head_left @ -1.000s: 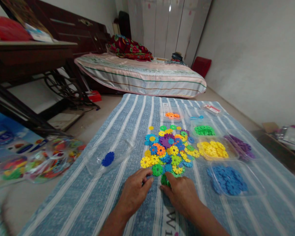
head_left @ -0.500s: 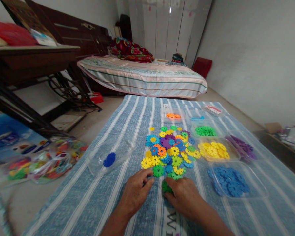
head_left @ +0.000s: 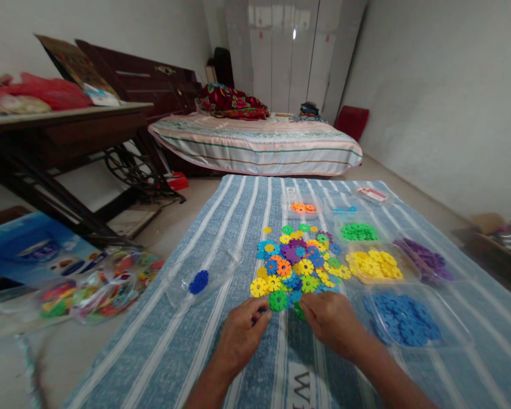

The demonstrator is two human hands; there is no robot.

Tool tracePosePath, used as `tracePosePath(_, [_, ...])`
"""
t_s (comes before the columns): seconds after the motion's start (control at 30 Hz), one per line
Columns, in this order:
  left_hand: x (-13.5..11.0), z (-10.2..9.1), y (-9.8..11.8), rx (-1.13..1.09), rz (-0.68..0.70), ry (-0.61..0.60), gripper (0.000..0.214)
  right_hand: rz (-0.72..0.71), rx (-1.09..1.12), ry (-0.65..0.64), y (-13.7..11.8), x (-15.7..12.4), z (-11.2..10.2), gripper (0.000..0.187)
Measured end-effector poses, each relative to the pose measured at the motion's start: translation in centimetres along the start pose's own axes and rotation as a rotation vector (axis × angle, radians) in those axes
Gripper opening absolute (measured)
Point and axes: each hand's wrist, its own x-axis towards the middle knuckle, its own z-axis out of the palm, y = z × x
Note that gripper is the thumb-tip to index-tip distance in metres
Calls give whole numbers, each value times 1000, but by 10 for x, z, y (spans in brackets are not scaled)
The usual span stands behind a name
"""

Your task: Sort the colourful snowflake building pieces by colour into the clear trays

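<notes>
My left hand (head_left: 243, 334) rests at the near left edge of a loose pile of plastic snowflake discs (head_left: 305, 267). Its thumb and fingertips are pinched together, and whatever lies between them is too hidden to name. A bright green snowflake disc (head_left: 278, 300) sits just beside those fingertips. At the pile's near right edge, my right hand (head_left: 333, 319) has its fingers closed on a darker green snowflake disc (head_left: 298, 311), which they partly cover. The pile mixes yellow, blue, orange, purple and green discs.
Clear tubs on the striped cloth (head_left: 221, 227) hold sorted discs: blue (head_left: 404, 319), yellow (head_left: 375, 264), purple (head_left: 426, 258), green (head_left: 358, 232) and orange (head_left: 303, 208). A clear bag with dark blue discs (head_left: 199, 282) lies left. Beyond stands a bed (head_left: 259, 145).
My right hand has moved forward with the green disc to the pile's near edge. My left hand stays beside the pile, still pinched. The view has tilted up slightly.
</notes>
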Motion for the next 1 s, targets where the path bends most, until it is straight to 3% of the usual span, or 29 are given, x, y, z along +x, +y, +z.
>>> tracePosePath(0.1, [-2,-3,2,26,-6,36,19,146,-162,105,33,18,-22,29])
tracePosePath(0.23, [-1,-8,-3,86,-81,176,22,591,-358,366,75,36,-50,29])
tracePosePath(0.3, [1,-10,-6,126,-127,226,24,650,-344,429,80,36,-51,30])
tracePosePath(0.37, [4,-11,-8,161,-168,227,26,559,-263,409,72,30,-42,28])
tracePosePath(0.5, [12,-14,-2,278,-214,125,30,302,-34,231,31,15,-6,23])
tracePosePath(0.67, [27,-14,11,472,-227,15,34,150,106,92,-5,7,28,19])
tracePosePath(0.83, [45,-11,16,545,-262,-41,33,65,103,177,-11,8,42,15])
tracePosePath(1.0, [52,-13,11,484,-301,-65,13,66,74,402,-13,6,55,19])
